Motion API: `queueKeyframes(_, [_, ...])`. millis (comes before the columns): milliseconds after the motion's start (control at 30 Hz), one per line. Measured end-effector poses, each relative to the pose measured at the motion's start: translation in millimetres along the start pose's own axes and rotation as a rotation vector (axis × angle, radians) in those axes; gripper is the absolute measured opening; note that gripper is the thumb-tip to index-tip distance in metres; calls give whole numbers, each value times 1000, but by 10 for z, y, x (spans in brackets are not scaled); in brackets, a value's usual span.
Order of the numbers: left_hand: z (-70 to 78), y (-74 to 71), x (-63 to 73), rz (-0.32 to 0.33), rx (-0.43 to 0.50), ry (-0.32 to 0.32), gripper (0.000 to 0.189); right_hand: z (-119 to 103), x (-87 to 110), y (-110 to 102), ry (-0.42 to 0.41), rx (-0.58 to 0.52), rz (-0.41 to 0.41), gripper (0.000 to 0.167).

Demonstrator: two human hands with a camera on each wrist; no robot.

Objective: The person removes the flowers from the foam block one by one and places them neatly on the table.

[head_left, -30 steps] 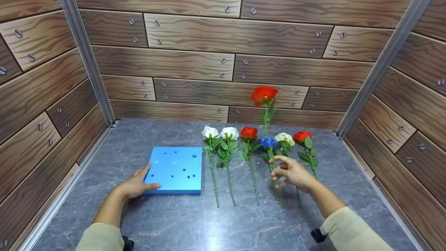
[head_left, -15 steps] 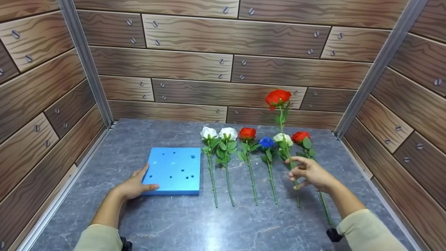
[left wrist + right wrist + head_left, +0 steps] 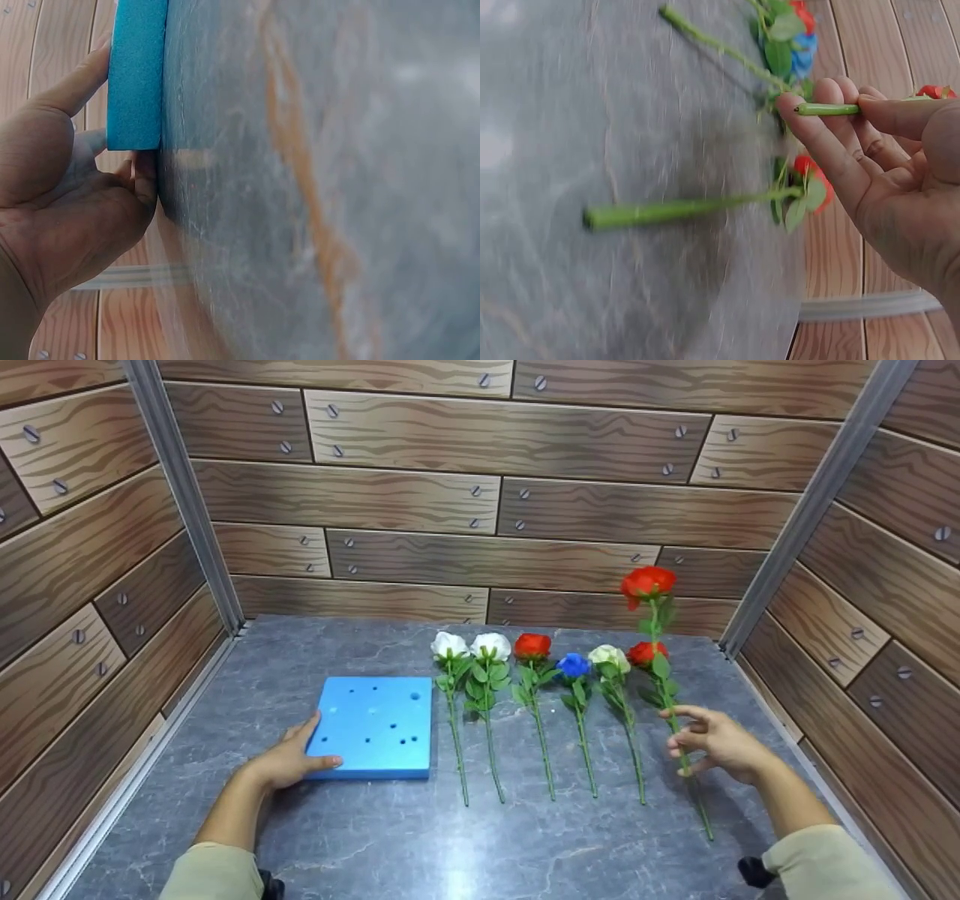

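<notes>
My left hand [image 3: 289, 757] rests at the near-left corner of a blue foam block [image 3: 371, 716], thumb over its top and fingers along its left side. Small holes dot the block's top face. My right hand [image 3: 716, 742] pinches the green stem of a red rose [image 3: 649, 583] between thumb and fingers, bloom up and stem tilted slightly. In the right wrist view the cut end of the held stem [image 3: 829, 109] sticks out past the thumb. Below this hand, another red rose [image 3: 643, 652] lies on the table, partly covered by the held one.
To the left of the right hand lie more roses in a row: a cream rose [image 3: 610, 658], a blue rose [image 3: 574, 665], a red rose [image 3: 533, 646] and two white roses [image 3: 491, 647]. Wood-print walls [image 3: 420, 502] enclose the grey marbled table [image 3: 480, 855].
My right hand has carried the held red rose to the right, from above the blue rose, past the cream one, to above the rightmost red rose. My left hand stays at the block.
</notes>
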State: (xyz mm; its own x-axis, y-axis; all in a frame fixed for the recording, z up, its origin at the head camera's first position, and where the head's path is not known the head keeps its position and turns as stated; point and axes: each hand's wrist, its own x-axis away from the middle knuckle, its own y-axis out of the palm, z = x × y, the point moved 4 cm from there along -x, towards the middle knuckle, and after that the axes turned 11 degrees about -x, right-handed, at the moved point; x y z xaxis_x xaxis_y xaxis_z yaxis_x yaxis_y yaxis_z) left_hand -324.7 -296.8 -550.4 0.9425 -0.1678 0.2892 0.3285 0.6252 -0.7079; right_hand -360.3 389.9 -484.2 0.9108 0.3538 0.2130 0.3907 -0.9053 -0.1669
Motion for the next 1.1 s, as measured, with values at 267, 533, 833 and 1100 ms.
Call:
queueKeyframes(267, [-35,2,-5,-2,-3,-18,122,202,141,-314,39,17,48,56])
queueKeyframes(533, [-22,13,-5,-4,-7,-17,122,391,306,-541,82,54,93,61])
queueKeyframes(833, [-14,4,11,-9,-8,-14,122,541,400,-707,123,47,94,61])
queueKeyframes(1100, [-4,10,4,-12,16,-7,121,646,471,-784,197,29,91,67])
